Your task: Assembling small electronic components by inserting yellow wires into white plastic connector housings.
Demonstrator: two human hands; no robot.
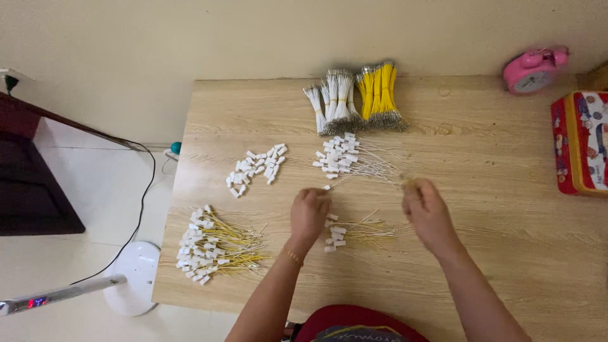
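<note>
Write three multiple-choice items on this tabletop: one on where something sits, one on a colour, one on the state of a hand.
1. Where is the pink alarm clock?
A. far right corner of the table, by the wall
B. on the floor beside the fan base
C. between the two hands

2. What colour is the bundle of wires lying right of the white bundle?
A. blue
B. yellow
C. red

3. How is the left hand?
A. flat and spread on the wood
B. hanging off the table edge
C. closed, pinching a thin white wire

Answers: 1 A, the clock stands at the far edge near the patterned tin. 2 B, its strands are bright yellow. 3 C, its fingers are curled and a white wire runs out from them; the right hand pinches too.
</note>
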